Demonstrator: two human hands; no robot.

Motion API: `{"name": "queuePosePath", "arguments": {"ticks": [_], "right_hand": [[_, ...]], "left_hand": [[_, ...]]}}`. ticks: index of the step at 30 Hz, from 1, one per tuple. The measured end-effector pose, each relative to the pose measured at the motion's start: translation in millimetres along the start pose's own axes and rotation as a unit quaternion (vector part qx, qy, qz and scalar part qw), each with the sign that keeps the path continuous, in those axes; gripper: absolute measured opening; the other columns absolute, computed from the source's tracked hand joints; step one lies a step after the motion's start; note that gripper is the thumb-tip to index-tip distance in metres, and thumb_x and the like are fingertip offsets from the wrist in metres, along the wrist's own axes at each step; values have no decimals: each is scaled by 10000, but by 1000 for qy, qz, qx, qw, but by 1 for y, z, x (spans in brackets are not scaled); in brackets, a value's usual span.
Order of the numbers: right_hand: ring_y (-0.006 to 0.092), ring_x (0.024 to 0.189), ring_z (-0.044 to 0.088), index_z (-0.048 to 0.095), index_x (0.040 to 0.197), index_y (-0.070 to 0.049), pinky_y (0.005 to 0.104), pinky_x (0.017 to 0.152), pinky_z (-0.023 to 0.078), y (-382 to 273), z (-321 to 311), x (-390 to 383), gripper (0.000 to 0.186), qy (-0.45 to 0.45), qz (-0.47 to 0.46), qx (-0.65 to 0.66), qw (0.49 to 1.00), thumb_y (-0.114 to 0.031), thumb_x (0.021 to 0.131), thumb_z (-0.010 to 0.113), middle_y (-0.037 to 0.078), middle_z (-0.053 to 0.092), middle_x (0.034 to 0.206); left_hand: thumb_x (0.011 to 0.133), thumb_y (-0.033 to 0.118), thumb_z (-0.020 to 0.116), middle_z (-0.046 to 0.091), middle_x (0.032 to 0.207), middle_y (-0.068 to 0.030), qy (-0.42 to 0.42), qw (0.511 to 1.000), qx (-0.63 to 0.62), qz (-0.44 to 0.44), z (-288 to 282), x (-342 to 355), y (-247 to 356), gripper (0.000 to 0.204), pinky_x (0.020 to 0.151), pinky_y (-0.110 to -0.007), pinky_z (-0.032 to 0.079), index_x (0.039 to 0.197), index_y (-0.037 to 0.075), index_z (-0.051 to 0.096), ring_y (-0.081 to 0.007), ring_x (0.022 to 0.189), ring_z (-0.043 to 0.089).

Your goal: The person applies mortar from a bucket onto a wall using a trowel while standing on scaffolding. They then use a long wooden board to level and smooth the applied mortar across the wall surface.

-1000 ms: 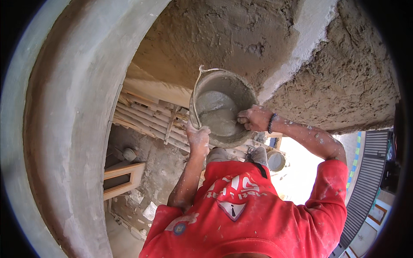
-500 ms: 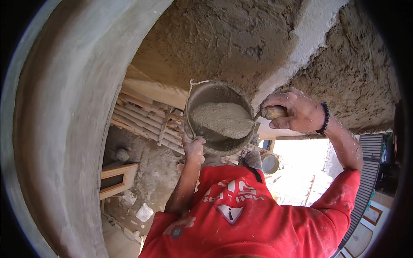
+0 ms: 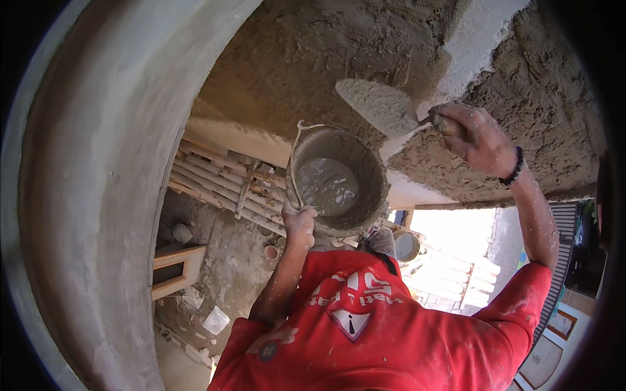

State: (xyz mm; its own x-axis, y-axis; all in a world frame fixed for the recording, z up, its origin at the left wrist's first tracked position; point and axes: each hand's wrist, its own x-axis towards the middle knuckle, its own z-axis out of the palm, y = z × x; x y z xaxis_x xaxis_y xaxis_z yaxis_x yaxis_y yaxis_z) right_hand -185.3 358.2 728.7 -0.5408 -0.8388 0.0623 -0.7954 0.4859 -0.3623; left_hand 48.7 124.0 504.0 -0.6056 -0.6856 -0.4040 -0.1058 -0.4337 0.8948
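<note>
My left hand [image 3: 299, 225] is closed on the near left rim of a mortar-crusted bucket [image 3: 373, 189], which I hold tilted toward me. Wet grey mortar [image 3: 329, 186] lies in its bottom, and a wire handle runs along its left side. In my right hand [image 3: 479, 140] is the wooden handle of a trowel [image 3: 378, 107]. Its blade carries a layer of mortar and points left, above the bucket's far rim and close to the wall [image 3: 306, 58]. The wall is coated in rough, damp mortar, with a pale bare strip [image 3: 473, 45] through it.
A smooth curved grey surface [image 3: 98, 195] fills the left side. Below me are a rack of wooden poles [image 3: 222, 186], a wooden frame [image 3: 177, 272], a white scrap [image 3: 216, 320] and another bucket [image 3: 407, 246]. Corrugated sheeting [image 3: 562, 218] stands at the right.
The trowel has come up out of the bucket with mortar on its blade, moving toward the wall. My right hand has risen to the right; the bucket has shifted slightly right.
</note>
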Motion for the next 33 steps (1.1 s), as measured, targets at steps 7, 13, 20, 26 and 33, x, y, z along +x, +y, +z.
{"name": "queuePosePath", "arguments": {"ticks": [7, 13, 20, 26, 33], "right_hand": [[239, 907, 527, 578, 1044, -140, 376, 799, 404, 17, 173, -8, 247, -156, 13, -276, 948, -191, 816, 499, 93, 542, 1020], [264, 960, 576, 579, 1037, -100, 410, 813, 453, 18, 210, -14, 251, -200, 3, -191, 961, -191, 811, 516, 151, 613, 959], [370, 795, 622, 601, 967, -43, 444, 698, 512, 40, 261, -49, 267, -172, -40, 91, 980, -179, 737, 592, 196, 638, 826], [353, 864, 621, 563, 1170, -114, 419, 783, 509, 30, 233, -38, 451, -157, 54, 149, 975, -197, 730, 616, 184, 648, 915], [370, 855, 616, 522, 1149, -71, 424, 738, 501, 11, 148, -26, 451, -136, 12, 172, 976, -101, 729, 685, 202, 632, 899]], "left_hand": [[638, -117, 466, 592, 995, -62, -28, 987, 139, 79, 23, -2, -15, 513, 768, -277, 466, 1136, -2, 513, -164, 858, 562], [648, -111, 471, 593, 1005, -77, -48, 983, 152, 89, 35, -7, -25, 507, 810, -252, 446, 1146, -24, 502, -154, 887, 563], [668, -87, 479, 593, 1097, -158, -65, 982, 164, 64, 33, -9, -33, 568, 889, -290, 435, 1235, -63, 442, -204, 999, 577], [624, -139, 451, 565, 1107, -72, -35, 998, 56, -7, 27, -6, -29, 617, 841, -253, 440, 1227, -10, 453, -161, 952, 549], [608, -122, 495, 556, 1023, -46, 8, 1000, -12, -1, 0, 14, -55, 612, 709, -252, 461, 1200, 32, 469, -152, 845, 531]]}}
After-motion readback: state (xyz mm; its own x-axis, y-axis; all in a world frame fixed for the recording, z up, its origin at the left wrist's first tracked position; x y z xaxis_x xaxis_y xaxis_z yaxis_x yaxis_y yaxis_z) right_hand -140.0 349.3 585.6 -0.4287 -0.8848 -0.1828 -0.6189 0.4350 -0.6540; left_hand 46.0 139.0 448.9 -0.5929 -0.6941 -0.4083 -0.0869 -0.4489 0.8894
